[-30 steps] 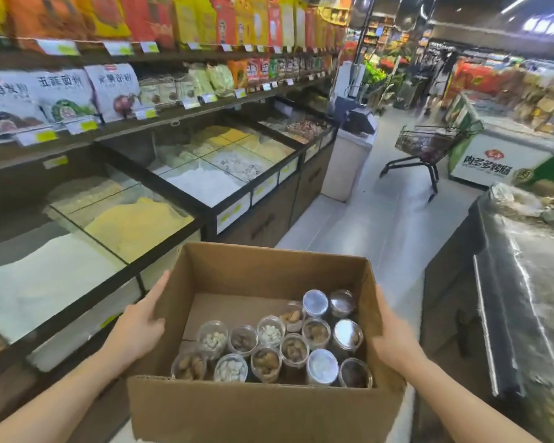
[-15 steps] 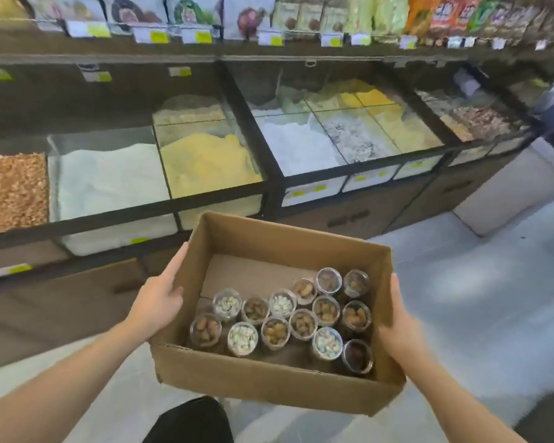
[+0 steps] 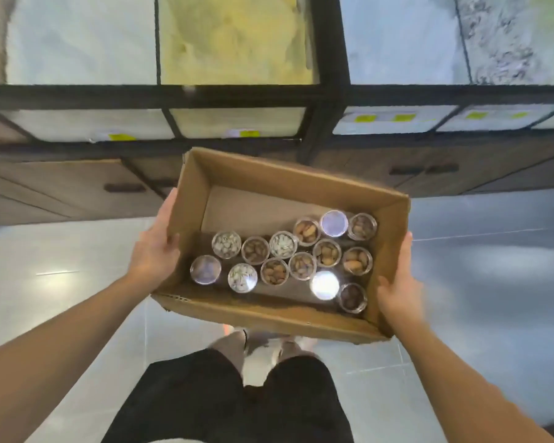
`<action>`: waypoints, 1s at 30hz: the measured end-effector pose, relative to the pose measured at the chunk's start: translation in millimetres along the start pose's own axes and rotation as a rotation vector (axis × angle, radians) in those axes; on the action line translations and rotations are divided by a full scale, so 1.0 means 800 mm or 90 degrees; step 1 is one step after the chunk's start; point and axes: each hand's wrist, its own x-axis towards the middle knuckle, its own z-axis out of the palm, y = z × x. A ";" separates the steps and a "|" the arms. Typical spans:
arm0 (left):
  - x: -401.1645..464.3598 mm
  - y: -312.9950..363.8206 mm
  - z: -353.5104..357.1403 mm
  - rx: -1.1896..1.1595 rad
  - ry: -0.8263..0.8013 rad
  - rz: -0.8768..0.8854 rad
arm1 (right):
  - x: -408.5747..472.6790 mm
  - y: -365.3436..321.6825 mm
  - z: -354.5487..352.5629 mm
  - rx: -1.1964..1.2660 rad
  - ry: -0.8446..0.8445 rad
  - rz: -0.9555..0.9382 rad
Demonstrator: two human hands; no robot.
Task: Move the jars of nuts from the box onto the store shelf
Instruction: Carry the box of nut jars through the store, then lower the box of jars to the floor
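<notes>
Bright overhead light, glare on floor (image 3: pixel 55 276), motion blur

No legible text — labels blurred
</notes>
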 end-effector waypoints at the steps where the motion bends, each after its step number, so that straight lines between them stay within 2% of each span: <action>1: 0.003 -0.002 0.016 -0.001 0.005 -0.018 | 0.019 0.008 0.015 -0.017 -0.011 0.002; 5: 0.026 -0.021 0.095 -0.012 0.026 -0.085 | 0.104 0.027 0.075 -0.075 -0.052 0.015; 9: 0.062 -0.080 0.196 -0.028 0.059 -0.204 | 0.187 0.057 0.148 -0.147 -0.079 -0.045; 13: 0.094 -0.124 0.296 -0.036 0.071 -0.258 | 0.262 0.099 0.236 -0.173 -0.086 -0.092; 17: 0.122 -0.170 0.374 -0.032 0.094 -0.258 | 0.309 0.125 0.302 -0.184 -0.106 -0.107; 22: 0.164 -0.244 0.464 -0.004 0.074 -0.266 | 0.361 0.160 0.403 -0.192 -0.115 -0.105; 30: 0.222 -0.325 0.537 0.047 0.062 -0.220 | 0.400 0.180 0.521 -0.191 -0.116 -0.080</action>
